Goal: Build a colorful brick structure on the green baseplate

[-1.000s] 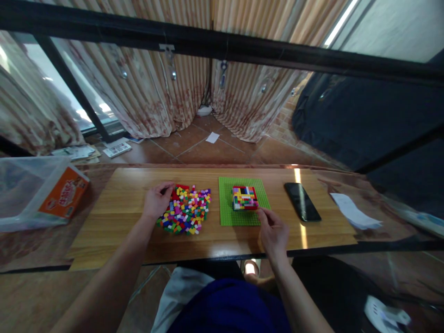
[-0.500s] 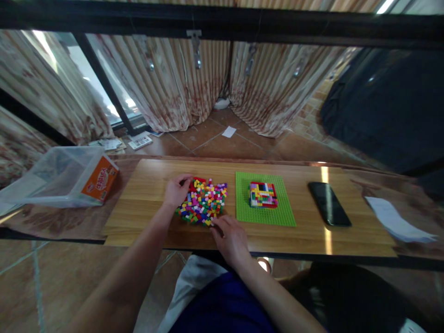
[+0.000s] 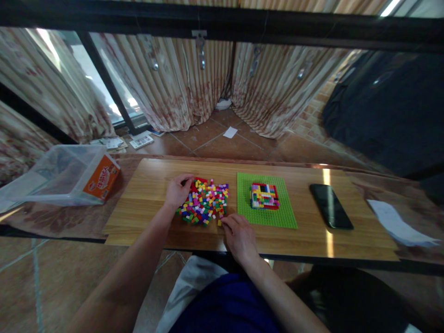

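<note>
A heap of small multicoloured toy bricks (image 3: 204,201) lies on the wooden board. At its upper left edge is my left hand (image 3: 177,190), fingers curled and thumb near the forefinger; whatever they grip is too small to make out. My right hand (image 3: 240,236) is by the lower right edge of the heap, thumb and fingers pinched at a yellow toy brick (image 3: 219,223). To the right, a green baseplate (image 3: 265,219) carries a low block of coloured bricks (image 3: 264,196) with a dark gap near its top edge.
On the right are a black phone (image 3: 331,206) and white paper (image 3: 402,222). A clear plastic bin with an orange label (image 3: 102,179) lies to the left. The wooden board (image 3: 138,199) ends close to my lap. Curtains (image 3: 166,88) hang beyond.
My right hand has shifted right, away from the heap, with the yellow toy brick at its fingertips. My left hand stays at the heap's left edge. The view has shifted slightly.
</note>
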Available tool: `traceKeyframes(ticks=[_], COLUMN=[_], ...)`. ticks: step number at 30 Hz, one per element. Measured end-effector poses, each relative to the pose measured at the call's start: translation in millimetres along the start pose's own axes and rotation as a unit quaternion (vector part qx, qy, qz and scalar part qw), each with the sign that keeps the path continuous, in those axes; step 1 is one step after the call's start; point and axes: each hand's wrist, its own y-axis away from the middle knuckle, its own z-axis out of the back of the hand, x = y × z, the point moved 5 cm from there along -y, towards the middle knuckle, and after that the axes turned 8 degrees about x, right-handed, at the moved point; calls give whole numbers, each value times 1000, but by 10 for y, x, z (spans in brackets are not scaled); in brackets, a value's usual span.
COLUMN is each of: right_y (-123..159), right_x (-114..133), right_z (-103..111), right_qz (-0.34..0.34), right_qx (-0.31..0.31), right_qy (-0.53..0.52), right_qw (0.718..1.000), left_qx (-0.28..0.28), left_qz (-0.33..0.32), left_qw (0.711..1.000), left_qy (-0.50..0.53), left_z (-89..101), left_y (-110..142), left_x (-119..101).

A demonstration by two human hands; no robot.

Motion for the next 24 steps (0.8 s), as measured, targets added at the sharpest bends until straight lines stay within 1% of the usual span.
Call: traceKeyframes(ticks=[5,12,17,20,24], right_y=[30,-28,-32,1,39], right_x=[24,118,98,85,34], right_z=[43,3,25,38,49], right_qz=[-2,1,-4,-5,-27], right_qx=[3,33,21,26,23], right_qy=[-24,27,-18,-44,-74], right_qw=[1000,999,1000,999,997], left_qx=[6,7,8,5,6], left_qz=[-3,-3,-6,-5,-1], left_qw=[1000,1000,1000,1000,1000], left_qy=[5,7,4,4,9], left_z=[4,5,9,11,10], left_y=[-5,-1,1,1,7], left_x=[-3,-23,-36,-38,-46])
